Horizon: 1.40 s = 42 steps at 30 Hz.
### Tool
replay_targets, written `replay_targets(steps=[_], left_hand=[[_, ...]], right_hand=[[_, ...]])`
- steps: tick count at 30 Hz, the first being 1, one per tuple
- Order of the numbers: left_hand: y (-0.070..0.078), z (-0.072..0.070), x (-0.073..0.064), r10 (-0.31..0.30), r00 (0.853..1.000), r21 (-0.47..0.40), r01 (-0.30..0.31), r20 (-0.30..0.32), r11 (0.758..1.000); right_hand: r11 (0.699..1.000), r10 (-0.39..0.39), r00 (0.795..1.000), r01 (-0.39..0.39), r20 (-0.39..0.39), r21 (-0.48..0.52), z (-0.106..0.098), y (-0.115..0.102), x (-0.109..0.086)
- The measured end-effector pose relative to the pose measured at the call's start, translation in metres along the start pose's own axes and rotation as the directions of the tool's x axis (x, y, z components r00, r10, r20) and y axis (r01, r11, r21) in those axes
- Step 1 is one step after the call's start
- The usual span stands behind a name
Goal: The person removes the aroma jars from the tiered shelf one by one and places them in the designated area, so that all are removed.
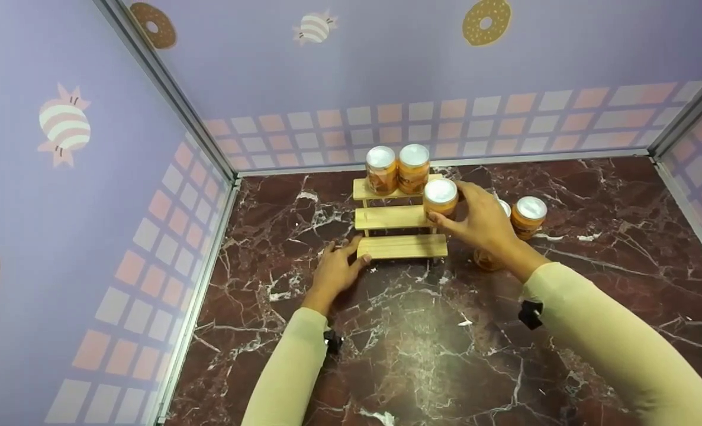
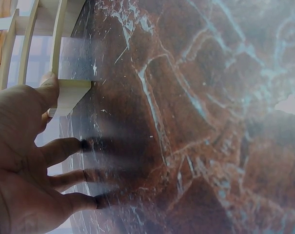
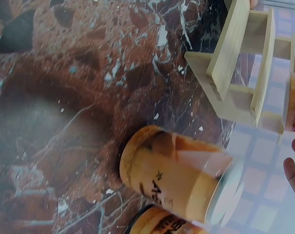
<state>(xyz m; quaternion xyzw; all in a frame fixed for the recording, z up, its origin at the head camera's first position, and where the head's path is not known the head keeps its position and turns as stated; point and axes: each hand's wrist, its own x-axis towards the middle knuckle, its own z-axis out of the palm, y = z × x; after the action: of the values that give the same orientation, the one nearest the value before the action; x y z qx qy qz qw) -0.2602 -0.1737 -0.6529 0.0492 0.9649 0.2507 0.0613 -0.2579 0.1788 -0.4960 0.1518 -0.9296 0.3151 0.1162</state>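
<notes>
Orange can gripped

I have the right hand curled round it at the right end of the middle step of the wooden rack; the left hand pinches the near step by its left end, other fingers spread.

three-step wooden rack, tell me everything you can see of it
The three-step wooden rack looks like pale wood, with flat shelves rising toward the back on side supports. It stands upright on the dark marbled tabletop. Two orange jars rest on the top shelf; the left hand pinches the bottom shelf at its left end. Whether the jar in the right hand touches the middle shelf is unclear.
</notes>
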Motion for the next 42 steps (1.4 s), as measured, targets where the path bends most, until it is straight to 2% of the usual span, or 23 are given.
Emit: replay_targets(steps=[8,20,29,36,42], left_hand=[[0.003,-0.001,-0.002,-0.012,1.0,-0.003,0.012,0.018,1.0],[0.003,-0.003,-0.003,0.002,1.0,-0.015,-0.002,0.002,1.0],[0.002,-0.002,-0.002,-0.013,1.0,-0.005,0.013,0.008,1.0],[0.002,-0.002,-0.002,0.002,1.0,0.015,-0.002,0.007,1.0],[0.007,-0.007,-0.007,-0.012,1.0,-0.02,0.012,0.01,1.0]], right_hand=[[1.0,-0.006,1.0,0.005,-0.026,-0.014,-0.012,0.015,-0.009],[0.999,-0.023,0.997,0.021,-0.075,-0.027,-0.035,0.035,-0.021],[0.999,0.02,0.996,-0.022,-0.085,-0.031,-0.053,0.048,-0.036],[0.999,0.023,0.992,-0.027,-0.12,-0.036,-0.062,0.058,-0.047],[0.999,0.011,0.986,-0.019,-0.166,-0.048,-0.067,0.066,-0.053]])
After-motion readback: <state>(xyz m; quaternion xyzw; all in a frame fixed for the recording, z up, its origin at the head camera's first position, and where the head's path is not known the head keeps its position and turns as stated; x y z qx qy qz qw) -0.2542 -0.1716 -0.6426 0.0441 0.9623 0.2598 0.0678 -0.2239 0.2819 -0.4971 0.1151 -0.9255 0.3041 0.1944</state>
